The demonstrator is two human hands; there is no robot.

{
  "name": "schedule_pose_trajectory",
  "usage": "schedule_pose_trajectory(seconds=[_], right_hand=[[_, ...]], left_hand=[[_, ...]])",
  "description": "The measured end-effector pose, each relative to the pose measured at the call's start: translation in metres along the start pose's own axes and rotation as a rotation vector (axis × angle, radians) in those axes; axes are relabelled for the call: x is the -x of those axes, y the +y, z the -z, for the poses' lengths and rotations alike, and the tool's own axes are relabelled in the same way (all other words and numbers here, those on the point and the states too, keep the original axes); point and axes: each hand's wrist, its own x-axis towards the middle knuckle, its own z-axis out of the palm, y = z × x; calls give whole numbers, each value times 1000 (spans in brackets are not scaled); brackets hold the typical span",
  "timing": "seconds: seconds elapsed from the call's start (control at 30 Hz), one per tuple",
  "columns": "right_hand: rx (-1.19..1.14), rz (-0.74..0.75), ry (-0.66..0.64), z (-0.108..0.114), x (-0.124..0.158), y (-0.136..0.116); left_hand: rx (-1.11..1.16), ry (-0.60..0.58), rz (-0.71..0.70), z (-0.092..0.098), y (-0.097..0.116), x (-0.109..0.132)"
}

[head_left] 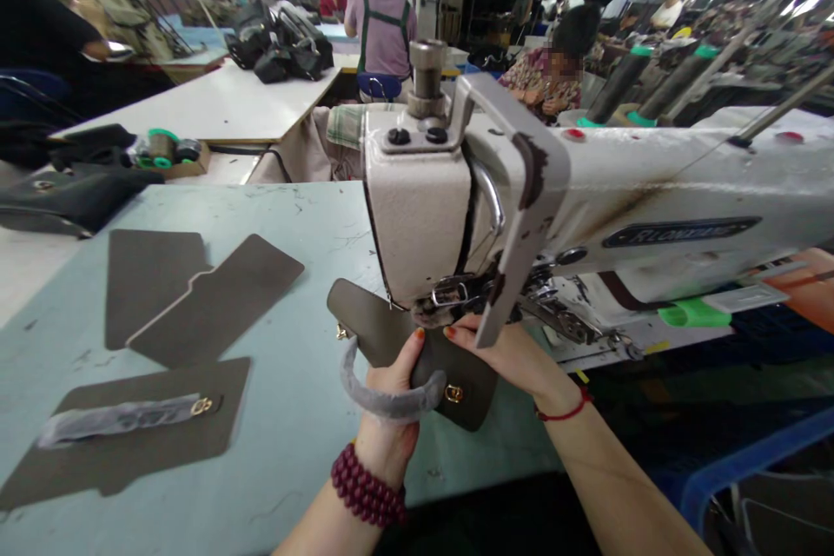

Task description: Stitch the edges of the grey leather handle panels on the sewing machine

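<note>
A dark grey-brown bag panel (pixel 373 326) lies under the sewing machine head (pixel 417 200). A curved handle (pixel 384 395) wrapped in greyish film joins it by gold-coloured metal fittings. My left hand (pixel 394 382) reaches through the handle's loop and grips the panel, thumb on top. On the far right part of the panel, my right hand (pixel 499 352) holds it close to the presser foot area, its fingers partly behind the metal guard (pixel 521 217). The needle itself is hidden.
Flat grey panels (pixel 228 300) lie on the pale green table (pixel 293 469) to the left. Nearer, another panel (pixel 153 443) carries a wrapped handle (pixel 123 419). Thread spools (pixel 162 148) stand in a box at left. A blue crate (pixel 749 460) is at lower right. People sit beyond.
</note>
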Motion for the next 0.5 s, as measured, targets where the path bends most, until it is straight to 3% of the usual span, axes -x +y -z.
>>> schedule_pose_trajectory(seconds=[0.27, 0.5], right_hand=[[-218, 33, 179, -11, 0, 4], [-238, 32, 161, -29, 1, 2]], left_hand=[[-54, -19, 19, 2, 6, -14], [-254, -248, -118, 0, 36, -25]])
